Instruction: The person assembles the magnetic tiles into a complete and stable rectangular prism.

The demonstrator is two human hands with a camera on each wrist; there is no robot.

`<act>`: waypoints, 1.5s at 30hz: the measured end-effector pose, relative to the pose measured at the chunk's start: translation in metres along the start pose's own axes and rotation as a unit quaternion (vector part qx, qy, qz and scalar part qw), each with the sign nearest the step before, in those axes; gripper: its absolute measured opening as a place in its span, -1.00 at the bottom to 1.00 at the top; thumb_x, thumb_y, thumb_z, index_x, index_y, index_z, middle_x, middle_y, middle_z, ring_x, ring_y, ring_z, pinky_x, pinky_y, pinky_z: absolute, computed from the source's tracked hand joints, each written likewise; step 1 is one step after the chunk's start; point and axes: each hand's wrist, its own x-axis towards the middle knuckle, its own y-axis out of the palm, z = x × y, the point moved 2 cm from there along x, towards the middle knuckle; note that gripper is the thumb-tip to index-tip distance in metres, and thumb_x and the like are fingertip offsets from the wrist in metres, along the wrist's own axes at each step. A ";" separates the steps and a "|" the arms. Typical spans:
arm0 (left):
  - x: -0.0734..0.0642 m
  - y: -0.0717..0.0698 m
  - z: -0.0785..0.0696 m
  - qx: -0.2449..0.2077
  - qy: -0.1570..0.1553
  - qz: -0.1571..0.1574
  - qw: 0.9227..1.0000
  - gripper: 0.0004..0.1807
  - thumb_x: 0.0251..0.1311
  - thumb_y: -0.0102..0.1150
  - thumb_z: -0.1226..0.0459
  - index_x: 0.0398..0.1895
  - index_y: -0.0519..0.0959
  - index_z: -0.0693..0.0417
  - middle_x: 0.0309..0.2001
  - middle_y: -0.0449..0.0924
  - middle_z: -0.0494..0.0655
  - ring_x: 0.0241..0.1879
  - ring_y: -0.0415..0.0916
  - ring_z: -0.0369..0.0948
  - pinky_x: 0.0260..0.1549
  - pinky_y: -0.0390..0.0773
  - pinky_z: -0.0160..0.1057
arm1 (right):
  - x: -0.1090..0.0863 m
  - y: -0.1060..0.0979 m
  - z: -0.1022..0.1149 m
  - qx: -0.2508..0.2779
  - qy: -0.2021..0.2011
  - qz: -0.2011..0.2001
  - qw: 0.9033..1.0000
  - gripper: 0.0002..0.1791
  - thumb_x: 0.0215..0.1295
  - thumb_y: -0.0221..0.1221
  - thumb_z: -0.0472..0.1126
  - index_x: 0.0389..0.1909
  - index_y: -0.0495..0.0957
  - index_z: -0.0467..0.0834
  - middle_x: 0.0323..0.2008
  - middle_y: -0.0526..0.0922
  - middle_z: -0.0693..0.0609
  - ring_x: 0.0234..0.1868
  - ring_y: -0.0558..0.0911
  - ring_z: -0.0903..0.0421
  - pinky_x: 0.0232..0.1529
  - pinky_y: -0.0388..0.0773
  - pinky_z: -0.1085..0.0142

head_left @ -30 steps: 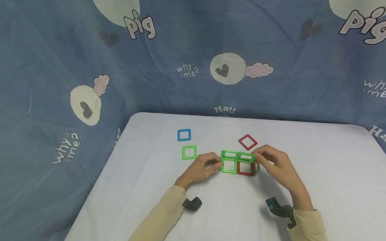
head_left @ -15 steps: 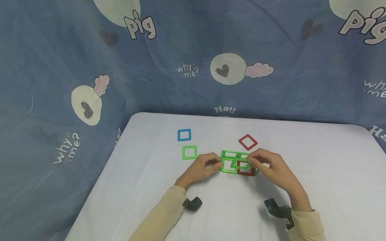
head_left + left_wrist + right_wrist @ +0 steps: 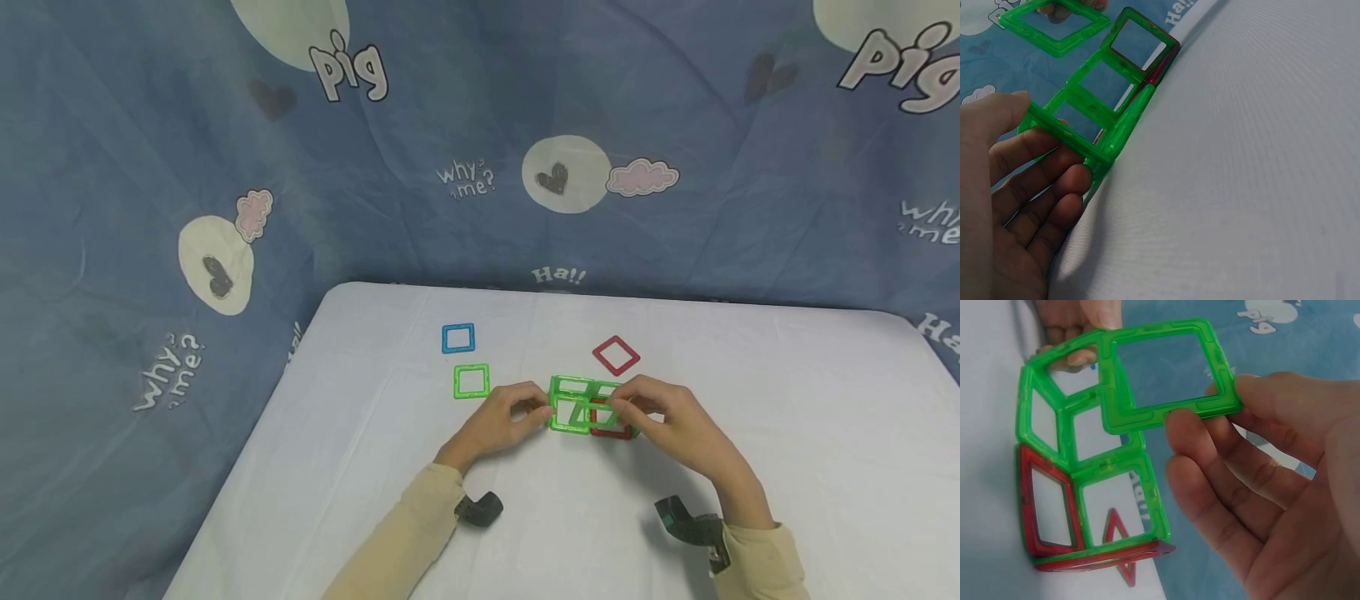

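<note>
A small open box frame of green and red square magnetic tiles (image 3: 570, 429) stands on the white table. Its left end is gripped between the thumb and fingers of my left hand (image 3: 502, 418), as the left wrist view shows at a green end tile (image 3: 1069, 134). My right hand (image 3: 678, 423) pinches a loose green square tile (image 3: 1147, 417) by one edge and corner. This tile hovers tilted over the frame's open top, apart from it in the left wrist view. A red tile (image 3: 1047, 472) forms part of the frame's side near its right end.
Behind the left hand lie a blue square tile (image 3: 458, 338) and a green square tile (image 3: 472, 382). A red square tile (image 3: 617, 356) lies flat behind the frame. Patterned blue cloth (image 3: 420, 225) hangs along the table's far edge.
My right hand has moved left with the green tile, from the frame's right end to over its middle, tilting the tile on the way. The left hand stays in place.
</note>
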 end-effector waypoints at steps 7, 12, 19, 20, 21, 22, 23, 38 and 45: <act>0.001 0.000 0.001 -0.008 -0.014 0.002 1.000 -0.84 0.21 0.00 0.18 -0.29 0.54 0.04 -0.33 0.56 -0.19 -0.31 0.44 -0.41 -0.13 0.45 -0.40 | 0.001 0.007 -0.025 0.011 0.007 0.003 1.000 -0.93 0.18 0.11 -0.18 -0.32 0.50 0.06 -0.43 0.60 0.12 -0.39 0.59 0.18 -0.31 0.53 0.41; 0.001 -0.001 0.000 -0.009 -0.010 0.005 1.000 -0.83 0.21 -0.01 0.20 -0.29 0.54 0.05 -0.32 0.57 -0.17 -0.30 0.46 -0.40 -0.12 0.45 -0.40 | 0.001 0.010 -0.032 0.020 0.007 0.010 1.000 -0.92 0.19 0.11 -0.12 -0.29 0.51 0.04 -0.38 0.61 0.12 -0.37 0.61 0.25 -0.33 0.55 0.40; 0.001 0.002 0.007 -0.020 -0.013 0.003 1.000 -0.81 0.24 -0.07 0.19 -0.32 0.55 0.04 -0.32 0.57 -0.15 -0.25 0.47 -0.39 -0.05 0.43 -0.37 | 0.002 0.014 -0.029 0.018 0.008 0.020 1.000 -0.90 0.18 0.11 -0.15 -0.28 0.52 -0.02 -0.34 0.61 0.06 -0.36 0.61 0.29 -0.32 0.56 0.41; 0.001 0.004 0.011 -0.017 -0.015 0.003 1.000 -0.81 0.24 -0.06 0.17 -0.32 0.54 0.01 -0.32 0.57 -0.18 -0.26 0.46 -0.40 -0.06 0.43 -0.38 | 0.002 0.015 -0.028 0.017 0.008 0.020 1.000 -0.89 0.18 0.11 -0.15 -0.28 0.52 -0.03 -0.34 0.61 0.05 -0.36 0.61 0.28 -0.32 0.56 0.41; 0.001 0.006 0.015 -0.014 -0.016 0.004 1.000 -0.81 0.24 -0.06 0.16 -0.31 0.54 0.00 -0.32 0.57 -0.20 -0.27 0.46 -0.41 -0.07 0.43 -0.38 | 0.002 0.016 -0.028 0.016 0.008 0.021 1.000 -0.89 0.19 0.11 -0.14 -0.28 0.52 -0.03 -0.33 0.61 0.05 -0.36 0.61 0.28 -0.32 0.56 0.42; 0.002 0.008 0.020 -0.012 -0.019 0.004 1.000 -0.81 0.23 -0.05 0.14 -0.31 0.54 -0.03 -0.32 0.57 -0.22 -0.28 0.45 -0.42 -0.08 0.43 -0.39 | 0.003 0.016 -0.028 0.015 0.009 0.023 1.000 -0.89 0.19 0.10 -0.14 -0.28 0.52 -0.03 -0.33 0.61 0.04 -0.36 0.61 0.27 -0.32 0.56 0.42; 0.002 0.010 0.025 -0.008 -0.021 0.004 1.000 -0.81 0.23 -0.05 0.12 -0.30 0.54 -0.05 -0.31 0.57 -0.24 -0.28 0.45 -0.43 -0.08 0.43 -0.40 | 0.003 0.017 -0.028 0.014 0.009 0.024 1.000 -0.89 0.19 0.10 -0.13 -0.28 0.52 -0.02 -0.33 0.61 0.04 -0.36 0.61 0.26 -0.33 0.56 0.43; 0.002 -0.001 0.000 -0.009 -0.008 0.007 1.000 -0.83 0.22 -0.03 0.20 -0.30 0.54 0.05 -0.31 0.58 -0.13 -0.28 0.47 -0.40 -0.07 0.43 -0.39 | 0.006 0.017 0.005 0.008 0.005 0.044 0.999 -0.90 0.17 0.11 -0.26 -0.30 0.52 -0.17 -0.39 0.59 0.01 -0.44 0.61 0.18 -0.35 0.55 0.40; 0.002 0.009 0.022 -0.010 -0.016 0.006 1.000 -0.81 0.22 -0.03 0.15 -0.29 0.54 0.01 -0.31 0.59 -0.16 -0.27 0.47 -0.39 -0.06 0.43 -0.39 | 0.007 0.029 -0.025 -0.003 0.004 0.048 0.999 -0.91 0.17 0.12 -0.19 -0.30 0.51 -0.06 -0.38 0.59 0.11 -0.43 0.60 0.24 -0.33 0.53 0.42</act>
